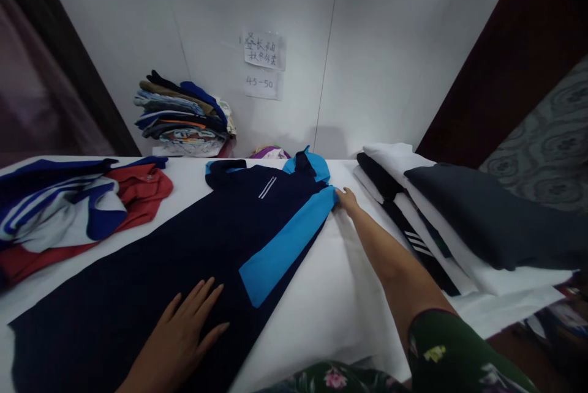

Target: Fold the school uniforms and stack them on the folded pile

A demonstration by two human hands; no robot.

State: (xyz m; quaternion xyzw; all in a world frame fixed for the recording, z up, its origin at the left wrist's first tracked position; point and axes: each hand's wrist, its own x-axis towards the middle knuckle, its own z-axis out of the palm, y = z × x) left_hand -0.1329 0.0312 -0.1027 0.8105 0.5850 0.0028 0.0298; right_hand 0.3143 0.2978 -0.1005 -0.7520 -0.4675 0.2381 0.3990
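A navy jacket (206, 228) with a hood (307, 165) lies spread on the white table, its hem towards me. One light blue sleeve (285, 240) is folded down along the body's right side. Two thin white stripes mark the chest. My left hand (186, 325) rests flat on the lower part of the jacket, fingers stretched out and holding nothing. At the shoulder end of the blue sleeve, my right hand (348, 200) has its fingers closed on the cloth edge. Part of the far sleeve is tucked behind the other shoulder.
Rumpled red, white and blue clothes (87, 209) lie at the left. A stack of folded clothes (184, 114) stands at the back. Folded dark and white garments (459, 215) are piled at the right. Handwritten paper signs (264, 65) hang on the wall.
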